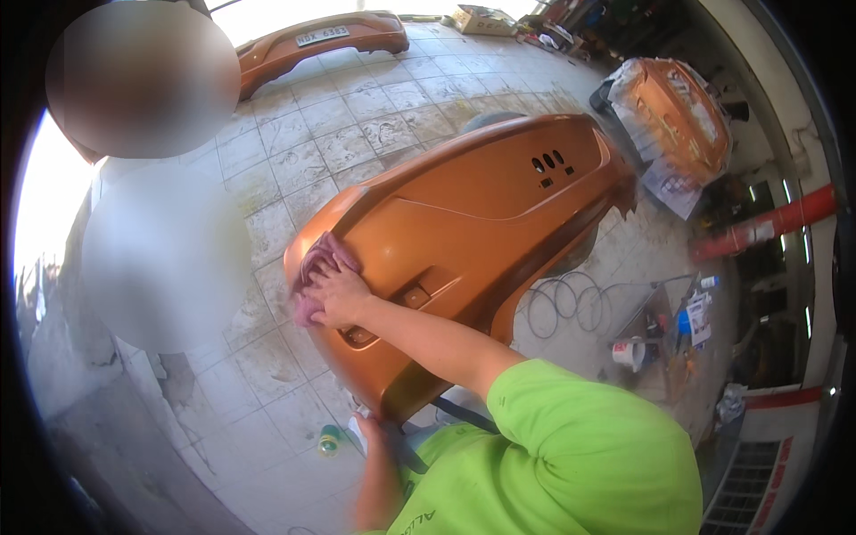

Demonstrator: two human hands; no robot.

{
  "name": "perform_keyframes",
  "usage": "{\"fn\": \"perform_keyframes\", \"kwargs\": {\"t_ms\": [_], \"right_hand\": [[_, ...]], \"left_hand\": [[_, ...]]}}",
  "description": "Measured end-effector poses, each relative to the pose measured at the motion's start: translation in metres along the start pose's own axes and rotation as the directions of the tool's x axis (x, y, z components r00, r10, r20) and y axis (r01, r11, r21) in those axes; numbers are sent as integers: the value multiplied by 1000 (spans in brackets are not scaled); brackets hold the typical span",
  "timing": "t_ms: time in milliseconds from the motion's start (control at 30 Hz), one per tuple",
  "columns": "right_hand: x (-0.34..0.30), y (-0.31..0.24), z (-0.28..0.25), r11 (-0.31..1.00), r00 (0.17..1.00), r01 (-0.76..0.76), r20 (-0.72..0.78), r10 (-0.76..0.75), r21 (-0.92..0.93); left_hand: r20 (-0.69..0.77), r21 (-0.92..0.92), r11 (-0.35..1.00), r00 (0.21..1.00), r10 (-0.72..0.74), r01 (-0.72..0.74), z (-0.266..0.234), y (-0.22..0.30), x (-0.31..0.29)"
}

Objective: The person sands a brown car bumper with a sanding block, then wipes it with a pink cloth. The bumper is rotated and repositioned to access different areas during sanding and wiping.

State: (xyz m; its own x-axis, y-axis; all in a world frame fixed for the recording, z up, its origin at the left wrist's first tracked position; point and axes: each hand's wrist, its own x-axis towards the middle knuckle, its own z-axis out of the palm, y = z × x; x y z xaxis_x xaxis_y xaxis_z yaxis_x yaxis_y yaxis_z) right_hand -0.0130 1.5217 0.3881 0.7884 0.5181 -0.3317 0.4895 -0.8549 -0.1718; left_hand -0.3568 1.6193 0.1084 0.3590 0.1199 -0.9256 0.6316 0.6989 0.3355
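Note:
A large orange car bumper [446, 201] stretches across the middle of the view, raised above the tiled floor. My right hand [337, 296] lies over a crumpled purple-pink cloth [332, 250], pressing it against the bumper's left end. Its fingers are bent into the cloth, just above a recessed slot. Lower down, my left hand [370, 430] is by the bumper's near lower corner, with a small white piece [358, 434] at its fingers. What that piece is, I cannot tell. A bottle with green on it [329, 440] appears just left of this hand.
A second orange bumper [312, 43] lies at the back. Another orange part, partly masked with paper [678, 120], stands at the far right. On the right floor are a coiled hose [566, 303], a white tub [628, 355] and scattered tools. A red post [767, 223] stands beyond.

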Motion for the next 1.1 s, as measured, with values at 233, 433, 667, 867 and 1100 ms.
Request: {"fn": "perform_keyframes", "kwargs": {"t_ms": [233,433,667,867,1100], "right_hand": [[-189,152,-29,922,906,-313,-218,362,228],[-377,394,-17,612,469,-649,-396,789,451],[-373,338,59,505,338,-301,-405,850,808],[-365,218,68,400,581,-201,-220,784,894],[-395,450,45,257,10,-289,-266,964,922]], "left_hand": [[121,-86,996,993,-13,23,-34,25,-87],[-138,117,991,987,81,-64,-57,-14,-161],[537,706,-457,830,-152,-540,114,-80,-288],[536,696,-385,795,-284,-606,269,-109,-356],[443,840,-138,811,-381,-524,333,-137,-282]]}}
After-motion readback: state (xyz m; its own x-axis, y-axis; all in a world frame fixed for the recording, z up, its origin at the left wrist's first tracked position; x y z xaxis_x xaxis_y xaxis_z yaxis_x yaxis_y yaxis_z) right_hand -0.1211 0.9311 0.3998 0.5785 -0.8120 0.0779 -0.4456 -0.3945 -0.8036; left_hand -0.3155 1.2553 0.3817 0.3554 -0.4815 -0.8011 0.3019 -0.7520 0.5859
